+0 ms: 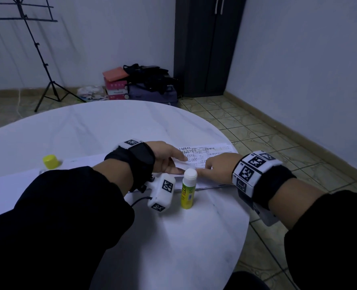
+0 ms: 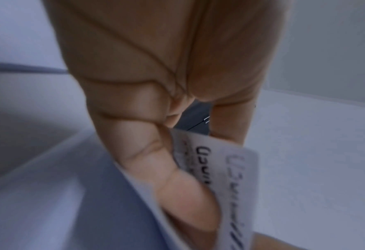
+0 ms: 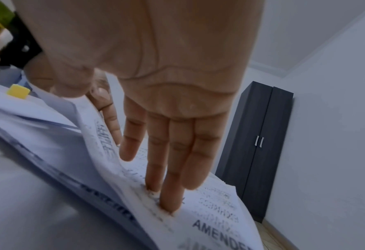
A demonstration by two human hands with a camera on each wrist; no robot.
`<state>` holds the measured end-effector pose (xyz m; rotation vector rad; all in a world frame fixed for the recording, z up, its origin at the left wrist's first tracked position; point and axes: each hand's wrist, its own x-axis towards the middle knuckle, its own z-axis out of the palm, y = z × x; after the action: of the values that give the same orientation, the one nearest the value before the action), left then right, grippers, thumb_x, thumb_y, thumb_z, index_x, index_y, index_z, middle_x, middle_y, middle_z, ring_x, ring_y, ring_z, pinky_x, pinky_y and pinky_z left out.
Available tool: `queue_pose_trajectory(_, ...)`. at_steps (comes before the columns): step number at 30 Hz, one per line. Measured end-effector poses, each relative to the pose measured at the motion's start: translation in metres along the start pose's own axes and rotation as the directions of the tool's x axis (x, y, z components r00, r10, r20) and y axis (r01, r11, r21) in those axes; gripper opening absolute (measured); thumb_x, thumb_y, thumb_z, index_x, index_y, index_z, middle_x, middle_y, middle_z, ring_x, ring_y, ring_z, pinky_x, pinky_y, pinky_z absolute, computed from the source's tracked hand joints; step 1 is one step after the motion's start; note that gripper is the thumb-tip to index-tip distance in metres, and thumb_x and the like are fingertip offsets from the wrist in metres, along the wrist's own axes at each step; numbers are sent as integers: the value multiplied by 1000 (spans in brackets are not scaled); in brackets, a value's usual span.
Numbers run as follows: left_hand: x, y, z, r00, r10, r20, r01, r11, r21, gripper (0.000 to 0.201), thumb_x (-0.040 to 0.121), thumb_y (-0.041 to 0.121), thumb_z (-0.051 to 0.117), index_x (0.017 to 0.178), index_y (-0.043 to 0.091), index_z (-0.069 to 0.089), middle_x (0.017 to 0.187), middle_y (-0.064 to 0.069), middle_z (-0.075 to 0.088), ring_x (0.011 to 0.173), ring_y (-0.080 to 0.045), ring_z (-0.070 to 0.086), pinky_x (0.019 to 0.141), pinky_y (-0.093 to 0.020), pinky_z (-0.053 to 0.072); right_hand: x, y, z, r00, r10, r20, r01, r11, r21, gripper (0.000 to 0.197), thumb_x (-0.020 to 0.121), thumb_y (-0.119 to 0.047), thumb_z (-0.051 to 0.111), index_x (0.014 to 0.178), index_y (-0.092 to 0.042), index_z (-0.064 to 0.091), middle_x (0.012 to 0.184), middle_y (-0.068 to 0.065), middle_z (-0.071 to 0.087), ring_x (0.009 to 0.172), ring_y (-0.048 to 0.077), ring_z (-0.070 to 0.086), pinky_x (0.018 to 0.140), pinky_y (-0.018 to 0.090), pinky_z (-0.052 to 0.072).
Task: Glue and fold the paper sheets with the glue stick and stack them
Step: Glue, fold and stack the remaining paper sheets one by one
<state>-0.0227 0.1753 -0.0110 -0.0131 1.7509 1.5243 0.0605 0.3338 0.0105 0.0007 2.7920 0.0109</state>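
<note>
A printed paper sheet (image 1: 206, 153) lies on the round white table (image 1: 89, 126), its near part lifted into a fold. My left hand (image 1: 173, 162) pinches the folded flap; the left wrist view shows its curled fingers (image 2: 147, 152) round the printed paper edge (image 2: 230, 169). My right hand (image 1: 213, 166) lies flat beside it, its straight fingertips (image 3: 170, 194) pressing on the printed paper (image 3: 215, 211). An uncapped yellow-green glue stick (image 1: 188, 189) stands upright just in front of both hands. Its yellow cap (image 1: 50, 161) sits far left on the table.
More white sheets (image 1: 10, 185) lie at the table's left under my left forearm. The table edge curves close to my right wrist. On the floor beyond are boxes and bags (image 1: 142, 84), a music stand (image 1: 37, 49) and a dark cupboard (image 1: 206, 45).
</note>
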Motion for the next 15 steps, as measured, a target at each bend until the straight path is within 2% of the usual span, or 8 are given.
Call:
queue_pose_trajectory(5,-1,0,5,1000,14,-15,-15,998,-63,6,93,-10,44,93,-6,49,85,-18,59,51,-27,67,47,-33,57,1,-2,-1,1000,-10,-17,9,998,-62,69,85,-72,31,113,-17,62,113,4,64,104,20,57,80,29,39)
queue_pose_trajectory(9,4,-2,7,1000,14,-7,-14,997,-78,19,95,-4,44,113,3,45,95,-18,59,55,-26,68,47,-39,57,2,-2,2,1000,-6,-13,5,996,-85,70,80,-76,34,112,-21,64,114,2,64,104,20,58,81,29,41)
queue_pose_trajectory(12,5,-3,9,1000,28,-3,-28,997,-73,25,95,-4,42,119,4,47,99,-18,61,66,-27,68,57,-44,58,4,-2,5,1000,-13,-18,11,995,-98,68,81,-75,35,110,-21,65,111,2,65,102,20,59,76,28,39)
queue_pose_trajectory(13,6,-4,8,1000,27,3,-27,997,-77,24,95,-5,42,118,2,47,96,-19,64,66,-27,68,62,-45,58,4,-3,5,1000,-16,-22,14,995,-99,68,81,-74,35,111,-21,65,111,2,65,102,20,59,76,28,39)
queue_pose_trajectory(15,2,-4,8,999,19,32,-17,997,-82,13,96,-5,40,102,-2,51,75,-17,69,61,-25,68,71,-43,56,5,-2,5,1000,-19,-22,17,995,-95,69,82,-73,35,113,-19,64,112,3,65,103,21,59,80,29,41)
